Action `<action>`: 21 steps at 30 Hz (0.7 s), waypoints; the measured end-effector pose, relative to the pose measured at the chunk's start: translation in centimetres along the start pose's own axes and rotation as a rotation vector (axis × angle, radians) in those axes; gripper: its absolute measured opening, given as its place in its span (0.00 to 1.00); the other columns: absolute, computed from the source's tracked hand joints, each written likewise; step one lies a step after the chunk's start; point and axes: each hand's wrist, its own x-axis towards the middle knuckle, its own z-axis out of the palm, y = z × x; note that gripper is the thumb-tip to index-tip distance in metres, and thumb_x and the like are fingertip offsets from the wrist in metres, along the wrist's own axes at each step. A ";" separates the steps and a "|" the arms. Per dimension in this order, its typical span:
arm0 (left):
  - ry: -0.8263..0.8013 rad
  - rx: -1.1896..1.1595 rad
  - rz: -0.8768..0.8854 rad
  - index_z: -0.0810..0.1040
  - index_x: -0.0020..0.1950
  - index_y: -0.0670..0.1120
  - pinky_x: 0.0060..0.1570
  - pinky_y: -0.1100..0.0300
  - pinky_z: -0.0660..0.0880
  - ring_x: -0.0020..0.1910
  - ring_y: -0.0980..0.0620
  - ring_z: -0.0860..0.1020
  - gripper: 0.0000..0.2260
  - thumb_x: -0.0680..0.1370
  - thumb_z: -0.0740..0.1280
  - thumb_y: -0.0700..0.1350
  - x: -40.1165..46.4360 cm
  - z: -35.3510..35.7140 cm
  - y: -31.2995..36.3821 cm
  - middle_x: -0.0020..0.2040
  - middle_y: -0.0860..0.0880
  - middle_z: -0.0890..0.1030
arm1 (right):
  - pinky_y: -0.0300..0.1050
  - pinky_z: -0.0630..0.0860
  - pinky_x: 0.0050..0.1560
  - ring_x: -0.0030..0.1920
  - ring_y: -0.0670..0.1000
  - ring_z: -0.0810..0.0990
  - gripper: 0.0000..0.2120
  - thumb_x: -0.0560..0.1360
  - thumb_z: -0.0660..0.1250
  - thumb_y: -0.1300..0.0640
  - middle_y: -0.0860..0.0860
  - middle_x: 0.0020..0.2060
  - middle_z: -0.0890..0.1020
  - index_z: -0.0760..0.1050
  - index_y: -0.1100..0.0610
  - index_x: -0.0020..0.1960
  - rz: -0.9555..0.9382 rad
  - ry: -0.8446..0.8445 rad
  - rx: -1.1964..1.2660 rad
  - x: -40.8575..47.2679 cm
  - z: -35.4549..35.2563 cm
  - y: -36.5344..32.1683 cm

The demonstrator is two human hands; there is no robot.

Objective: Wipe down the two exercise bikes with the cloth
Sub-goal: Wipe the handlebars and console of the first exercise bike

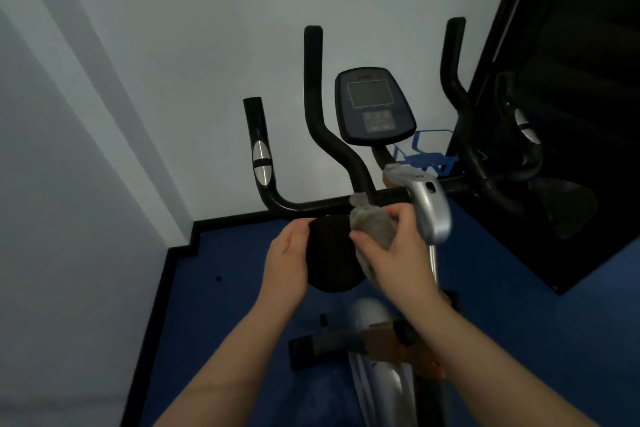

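An exercise bike stands in front of me, with black handlebars (313,107), a dark console (374,106) and a silver frame post (433,211). Below the crossbar sits a black round pad (330,253). My left hand (287,263) lies against the pad's left side, fingers fairly straight. My right hand (394,253) grips a bunched grey cloth (372,222) and holds it against the pad's right upper edge, just under the handlebar stem. A second bike's black handlebar (512,163) shows at the far right, dark and partly hidden.
A white wall corner is close behind the bike. The floor is blue (221,305) with a black skirting edge. A blue bottle holder (424,156) hangs right of the console. A large black panel (568,45) fills the right side. The bike's silver lower frame (374,357) is between my forearms.
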 end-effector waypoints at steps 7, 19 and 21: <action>-0.009 -0.066 -0.006 0.82 0.53 0.48 0.46 0.68 0.74 0.49 0.58 0.79 0.15 0.83 0.55 0.46 0.2 0.2 -0.6 0.50 0.49 0.83 | 0.25 0.68 0.33 0.41 0.36 0.75 0.16 0.75 0.71 0.51 0.42 0.43 0.76 0.66 0.51 0.54 -0.001 0.047 -0.023 0.7 0.9 -0.8; -0.010 -0.016 -0.003 0.80 0.51 0.41 0.46 0.59 0.73 0.47 0.51 0.78 0.16 0.83 0.54 0.45 0.0 0.1 0.1 0.47 0.45 0.81 | 0.33 0.72 0.38 0.44 0.40 0.77 0.13 0.72 0.72 0.52 0.42 0.43 0.77 0.69 0.46 0.51 -0.042 0.085 -0.034 -0.9 0.6 -4.1; -0.040 -0.003 0.000 0.79 0.52 0.39 0.47 0.58 0.73 0.46 0.51 0.77 0.16 0.83 0.54 0.45 0.1 -0.2 0.1 0.48 0.41 0.81 | 0.34 0.70 0.44 0.42 0.39 0.77 0.13 0.69 0.75 0.49 0.41 0.42 0.79 0.72 0.45 0.47 -0.239 0.207 -0.309 -1.6 2.2 -3.2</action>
